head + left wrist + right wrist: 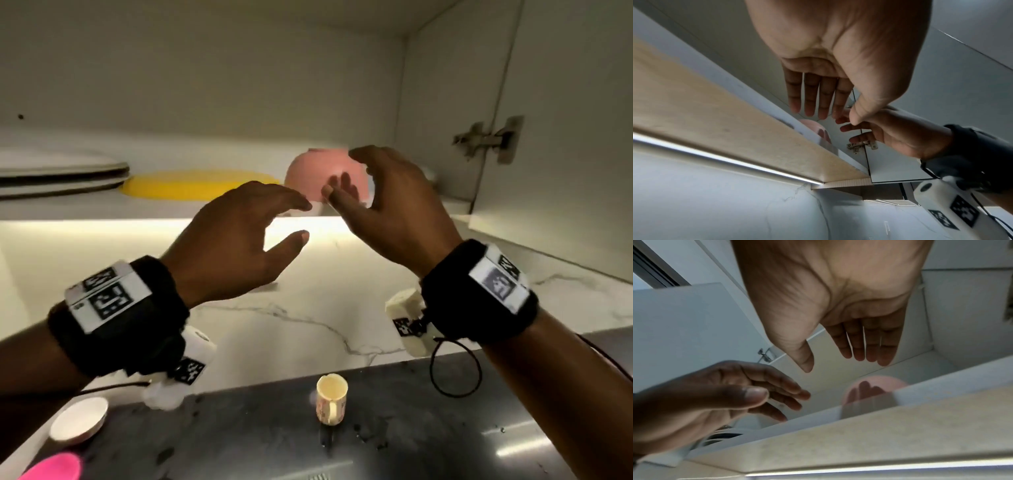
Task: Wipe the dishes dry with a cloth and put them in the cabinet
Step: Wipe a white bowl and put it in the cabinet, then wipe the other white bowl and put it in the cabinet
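Pink bowl [310, 178] was shelved inverted; left hand [239, 236] and right hand [394, 205] (fingers loosely spread, empty) were held near it. Mug [331, 397] and white bowl [78, 423] were not yet shelved.

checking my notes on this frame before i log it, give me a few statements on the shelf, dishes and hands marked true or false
1. The pink bowl sits upside down on the cabinet shelf. True.
2. The left hand grips the pink bowl. False: it and the right hand are open in front of the bowl and grip nothing.
3. A yellow plate lies on the shelf to the left of the pink bowl. True.
4. The mug stands on the shelf beside the yellow plate. False: it stands on the dark counter below.
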The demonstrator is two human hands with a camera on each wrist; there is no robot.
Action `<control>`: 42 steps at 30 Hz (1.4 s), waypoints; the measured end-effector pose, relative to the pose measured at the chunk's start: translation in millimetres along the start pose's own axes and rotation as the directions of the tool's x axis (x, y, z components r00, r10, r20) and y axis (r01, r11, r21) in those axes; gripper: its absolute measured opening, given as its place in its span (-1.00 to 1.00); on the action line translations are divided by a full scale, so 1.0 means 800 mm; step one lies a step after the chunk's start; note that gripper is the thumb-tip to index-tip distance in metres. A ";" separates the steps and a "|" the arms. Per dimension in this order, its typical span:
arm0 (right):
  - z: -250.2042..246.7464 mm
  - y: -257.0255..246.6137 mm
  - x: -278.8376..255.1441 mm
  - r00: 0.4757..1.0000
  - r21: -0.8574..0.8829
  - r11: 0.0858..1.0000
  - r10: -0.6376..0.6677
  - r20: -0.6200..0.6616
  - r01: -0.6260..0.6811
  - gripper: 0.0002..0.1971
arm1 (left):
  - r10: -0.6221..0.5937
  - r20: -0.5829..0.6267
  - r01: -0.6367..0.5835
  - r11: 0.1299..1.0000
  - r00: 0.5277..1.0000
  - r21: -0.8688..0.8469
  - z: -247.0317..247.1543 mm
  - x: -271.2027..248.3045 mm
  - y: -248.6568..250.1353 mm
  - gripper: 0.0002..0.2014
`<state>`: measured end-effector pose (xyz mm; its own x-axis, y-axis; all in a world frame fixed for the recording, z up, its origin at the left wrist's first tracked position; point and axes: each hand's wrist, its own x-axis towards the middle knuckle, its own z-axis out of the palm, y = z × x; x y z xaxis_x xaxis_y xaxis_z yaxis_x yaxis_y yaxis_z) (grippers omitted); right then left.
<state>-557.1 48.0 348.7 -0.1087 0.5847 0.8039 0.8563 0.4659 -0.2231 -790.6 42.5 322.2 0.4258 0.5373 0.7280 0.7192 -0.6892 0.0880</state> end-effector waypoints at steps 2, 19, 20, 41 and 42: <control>0.012 -0.024 -0.032 0.998 0.118 0.992 -0.054 0.010 0.053 -0.41 | -0.076 0.028 0.076 0.997 0.997 -0.017 -0.010 -0.043 -0.012 -0.58; 0.218 -0.107 -0.258 0.667 0.465 0.855 -0.486 0.565 0.229 -0.51 | -0.724 0.035 0.720 0.689 0.689 0.083 -0.067 -0.403 -0.078 -0.72; 0.233 -0.101 -0.272 0.628 0.454 0.863 -0.482 0.611 0.222 -0.50 | -0.743 0.036 0.738 0.668 0.668 0.095 -0.064 -0.419 -0.083 -0.72; 0.330 0.055 -0.489 0.221 -0.020 1.000 0.018 0.975 0.007 0.05 | -0.904 0.427 0.869 0.236 0.031 0.436 0.073 -0.683 -0.075 0.31; 0.330 0.057 -0.493 0.224 -0.055 0.998 0.056 0.973 -0.008 0.07 | -0.901 0.433 0.860 0.222 0.002 0.459 0.078 -0.684 -0.074 0.32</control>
<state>-608.9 14.1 -124.2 -0.4680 0.8033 -0.3684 0.8837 0.4239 -0.1982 -1031.8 -180.7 -123.9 -0.4094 0.8328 -0.3727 0.7781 0.5320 0.3341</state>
